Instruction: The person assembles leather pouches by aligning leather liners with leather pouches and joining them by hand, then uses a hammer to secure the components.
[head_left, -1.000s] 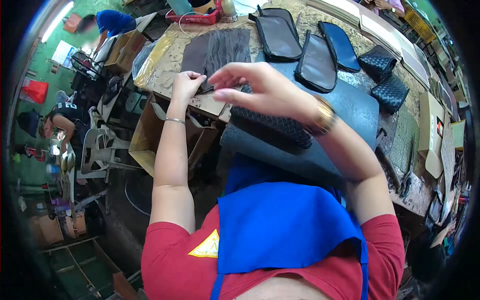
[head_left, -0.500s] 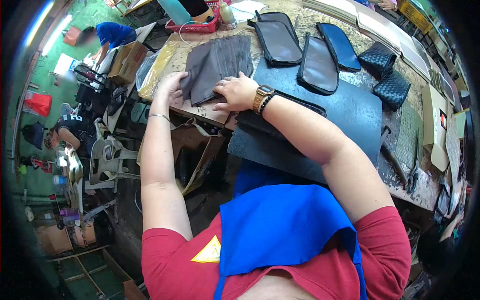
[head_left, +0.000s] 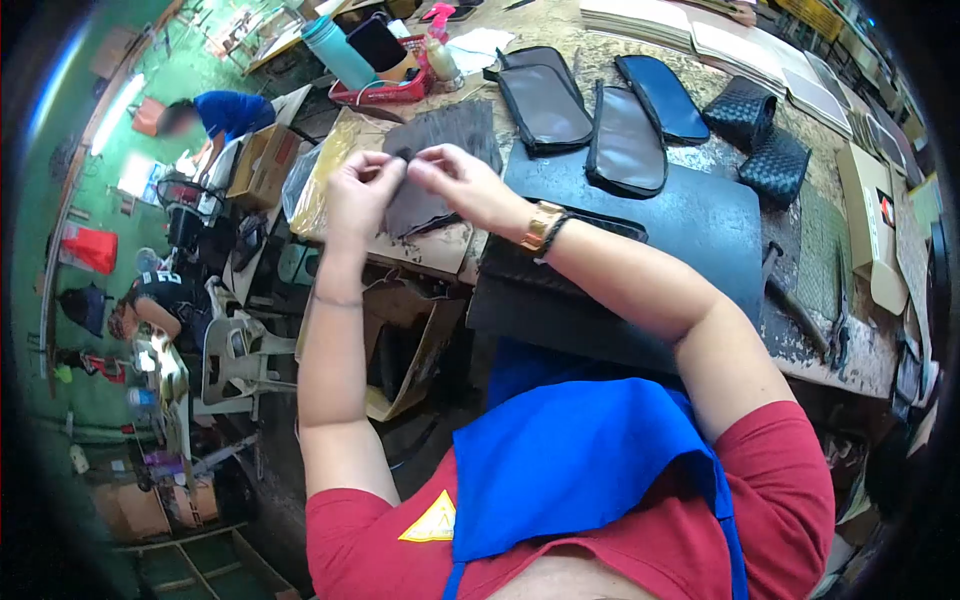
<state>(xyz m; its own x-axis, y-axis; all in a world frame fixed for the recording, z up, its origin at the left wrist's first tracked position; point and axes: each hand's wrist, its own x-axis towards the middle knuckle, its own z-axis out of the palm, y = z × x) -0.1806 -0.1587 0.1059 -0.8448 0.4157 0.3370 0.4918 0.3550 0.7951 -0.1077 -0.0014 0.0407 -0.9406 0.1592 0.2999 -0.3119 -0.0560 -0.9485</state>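
Desk [head_left: 865, 355] with a pale, dark-scuffed top stretches beyond and to the right of the left grip [head_left: 358, 192] and the right grip [head_left: 462, 186]. On it lies a flat black rectangular board [head_left: 700, 235], right of the right grip and partly covered by that forearm. A dark grey stack of thin sheets [head_left: 455, 125] lies below both grips, partly hidden by them. Grey, black-edged pouches [head_left: 628, 145] lie beyond the right grip, to its right; a red plastic basket [head_left: 385, 96] stands beyond both. The grips nearly meet — thumb and fingers of each pressed together, pinching a small dark piece [head_left: 404, 154] — its shape too small to tell.
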